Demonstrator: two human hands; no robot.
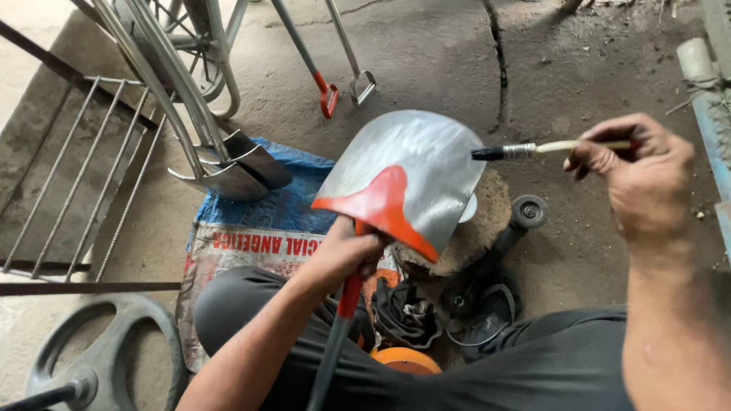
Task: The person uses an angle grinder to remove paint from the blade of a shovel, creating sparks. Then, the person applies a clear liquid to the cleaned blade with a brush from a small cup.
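My left hand point(346, 255) grips the neck of a shovel, just below its silver blade point(415, 164), where an orange-red painted socket point(381, 207) meets the grey shaft point(329, 358). The blade faces up over a round stone block point(483, 228). My right hand point(636, 175) holds a paintbrush point(533, 149) by its pale handle. The black bristles touch the blade's right edge.
Two finished shovels point(228, 171) lean on a blue and white sack point(259, 228) to the left. A metal grate point(72, 175) lies further left. An angle grinder point(502, 251), an orange tin point(403, 359) and a grey wheel point(99, 358) sit near my legs.
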